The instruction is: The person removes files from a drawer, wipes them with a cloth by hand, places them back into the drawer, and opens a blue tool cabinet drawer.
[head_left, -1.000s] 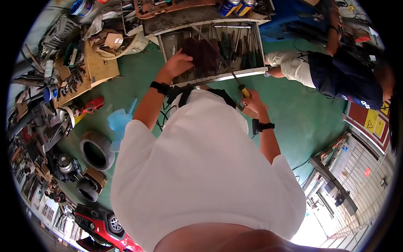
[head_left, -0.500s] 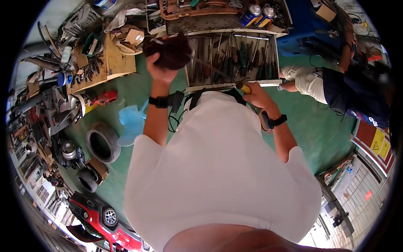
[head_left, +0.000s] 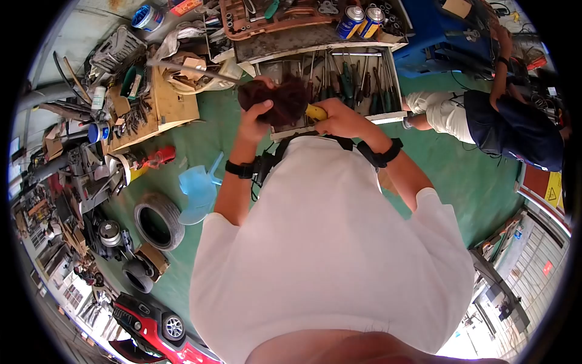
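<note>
Left hand (head_left: 251, 125): fingers grip dark cloth (head_left: 284, 104) around the shaft (head_left: 200, 72)
Right hand (head_left: 344, 121): fingers grip yellow handle (head_left: 316, 112) (presumably steadying it)

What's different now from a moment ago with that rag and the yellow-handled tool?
The right hand has brought the yellow handle leftward, close to the rag in the left hand. The shaft now sticks out beyond the rag's left side. Both hands keep their holds; the drawer stays open.
</note>
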`<action>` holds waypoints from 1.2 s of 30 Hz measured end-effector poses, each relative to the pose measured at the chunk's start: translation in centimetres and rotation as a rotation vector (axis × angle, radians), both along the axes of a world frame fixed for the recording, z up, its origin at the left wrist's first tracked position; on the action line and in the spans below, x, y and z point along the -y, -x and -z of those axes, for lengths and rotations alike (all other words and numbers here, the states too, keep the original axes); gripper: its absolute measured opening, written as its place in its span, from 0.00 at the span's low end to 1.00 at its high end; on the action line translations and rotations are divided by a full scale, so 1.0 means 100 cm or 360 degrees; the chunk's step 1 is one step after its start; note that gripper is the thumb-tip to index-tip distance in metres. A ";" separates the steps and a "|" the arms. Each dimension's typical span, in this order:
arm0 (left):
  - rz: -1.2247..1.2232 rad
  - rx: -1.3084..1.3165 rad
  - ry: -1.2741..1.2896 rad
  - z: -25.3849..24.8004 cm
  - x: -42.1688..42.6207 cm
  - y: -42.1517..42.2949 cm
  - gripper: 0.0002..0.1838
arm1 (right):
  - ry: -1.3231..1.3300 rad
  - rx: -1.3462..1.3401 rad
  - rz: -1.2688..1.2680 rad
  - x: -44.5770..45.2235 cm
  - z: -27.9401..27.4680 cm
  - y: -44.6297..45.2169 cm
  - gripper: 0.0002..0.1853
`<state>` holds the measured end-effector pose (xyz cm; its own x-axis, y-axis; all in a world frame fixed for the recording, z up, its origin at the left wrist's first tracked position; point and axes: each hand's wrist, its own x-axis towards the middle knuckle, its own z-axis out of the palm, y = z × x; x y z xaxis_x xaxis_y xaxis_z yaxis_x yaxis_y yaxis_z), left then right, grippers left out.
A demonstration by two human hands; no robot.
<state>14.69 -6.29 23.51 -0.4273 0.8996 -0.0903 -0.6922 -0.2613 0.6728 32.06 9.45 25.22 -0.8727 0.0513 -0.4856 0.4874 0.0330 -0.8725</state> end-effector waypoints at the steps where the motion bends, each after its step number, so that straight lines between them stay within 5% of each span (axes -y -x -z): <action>1: -0.0006 -0.0084 0.0055 0.001 0.002 0.002 0.22 | -0.0195 -0.0082 -0.0025 0.001 0.002 -0.005 0.09; 13: -0.0050 -0.0161 -0.0775 -0.052 0.014 0.043 0.22 | -0.0254 -0.0037 -0.0067 -0.020 0.007 -0.068 0.18; 17: -0.0393 -0.0254 -0.0620 -0.062 0.033 0.069 0.19 | -0.0235 0.0000 -0.0161 -0.026 -0.007 -0.084 0.22; 19: -0.1190 -0.0226 -0.0321 -0.089 0.041 0.075 0.14 | -0.0433 -0.0099 -0.0050 -0.024 -0.013 -0.100 0.22; 20: -0.1110 0.0013 -0.0702 -0.077 0.066 0.110 0.15 | -0.0403 0.0013 -0.0001 -0.031 -0.013 -0.110 0.20; 22: -0.1656 -0.0293 -0.0466 -0.093 0.085 0.131 0.21 | -0.0198 0.0295 0.0174 -0.041 -0.011 -0.130 0.19; 25: -0.1821 -0.0554 -0.0357 -0.107 0.085 0.122 0.26 | -0.0147 0.0254 0.0519 -0.030 -0.020 -0.136 0.19; 26: -0.1801 -0.0517 -0.0350 -0.105 0.079 0.112 0.26 | -0.0519 0.0039 0.0357 -0.029 -0.012 -0.134 0.18; 30: -0.1129 -0.0186 -0.0297 -0.075 0.027 0.063 0.33 | -0.0479 -0.0357 0.0350 -0.016 -0.003 -0.091 0.14; 31: -0.1135 0.0068 -0.0207 -0.067 0.012 0.045 0.35 | -0.0477 -0.0361 0.0360 -0.011 -0.005 -0.076 0.14; 33: -0.0358 0.0163 -0.0433 -0.056 -0.009 0.014 0.37 | -0.0686 -0.0440 0.0245 -0.006 -0.017 -0.045 0.16; 36: -0.0197 0.0322 -0.0309 -0.036 -0.019 -0.020 0.37 | -0.0713 -0.0371 0.0510 0.004 -0.013 -0.011 0.21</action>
<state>16.67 -4.34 27.11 -0.5254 0.8507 -0.0163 -0.7621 -0.4620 0.4536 33.13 9.08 26.48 -0.8610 0.4849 -0.1535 0.3311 0.3053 -0.8928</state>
